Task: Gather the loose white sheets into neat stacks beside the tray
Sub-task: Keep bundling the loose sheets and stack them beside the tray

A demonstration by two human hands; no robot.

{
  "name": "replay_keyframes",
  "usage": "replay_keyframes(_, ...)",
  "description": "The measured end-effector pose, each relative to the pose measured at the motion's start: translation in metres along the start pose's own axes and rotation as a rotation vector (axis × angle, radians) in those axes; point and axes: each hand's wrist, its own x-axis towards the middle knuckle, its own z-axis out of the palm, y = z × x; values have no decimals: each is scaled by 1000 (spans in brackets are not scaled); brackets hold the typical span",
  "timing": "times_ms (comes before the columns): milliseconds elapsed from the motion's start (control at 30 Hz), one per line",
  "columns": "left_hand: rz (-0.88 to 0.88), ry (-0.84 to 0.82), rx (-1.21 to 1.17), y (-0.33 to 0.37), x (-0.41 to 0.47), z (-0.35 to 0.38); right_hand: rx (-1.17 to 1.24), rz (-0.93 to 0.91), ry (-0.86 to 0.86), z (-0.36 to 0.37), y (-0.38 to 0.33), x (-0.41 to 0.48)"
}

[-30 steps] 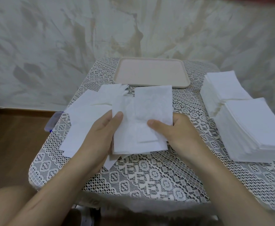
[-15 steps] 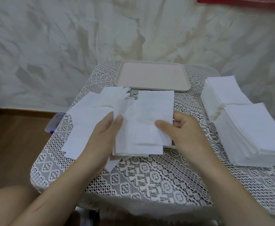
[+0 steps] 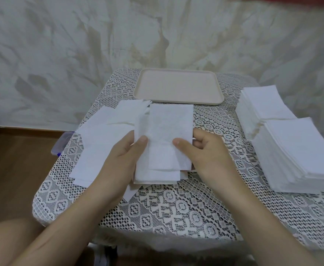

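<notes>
Gripping sheet bundle (image 3: 165,131) btwn L hand (image 3: 119,160) & R hand (image 3: 209,156).

Left hand (image 3: 119,162) and right hand (image 3: 209,156): fingers mostly out of sight behind the bundle (image 3: 168,131), thumbs on top. Loose sheets (image 3: 99,143) run partly under the left wrist. Box (image 3: 61,143) at the left, mostly hidden by the cloth (image 3: 176,208), contents unreadable. Top right, a red strip (image 3: 291,0), blurred and clipped by the edge.

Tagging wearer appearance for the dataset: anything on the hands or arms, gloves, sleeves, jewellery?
Nothing worn that shows. Left hand and right hand are bare, no gloves, rings or watch; forearms are bare to the frame's edge, no sleeves. Thumbnails short, unpainted.
</notes>
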Motion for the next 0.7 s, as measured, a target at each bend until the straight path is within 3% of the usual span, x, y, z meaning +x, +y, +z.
replay_keyframes(133,-44,28,-34,1,0,0,-172,-90,105,-9,4,1)
replay_keyframes(367,-44,64,-55,2,-2,3,3,88,-42,-1,0,-8)
replay_keyframes(700,24,16,-21,-1,0,1,-26,64,-58,10,2,-3)
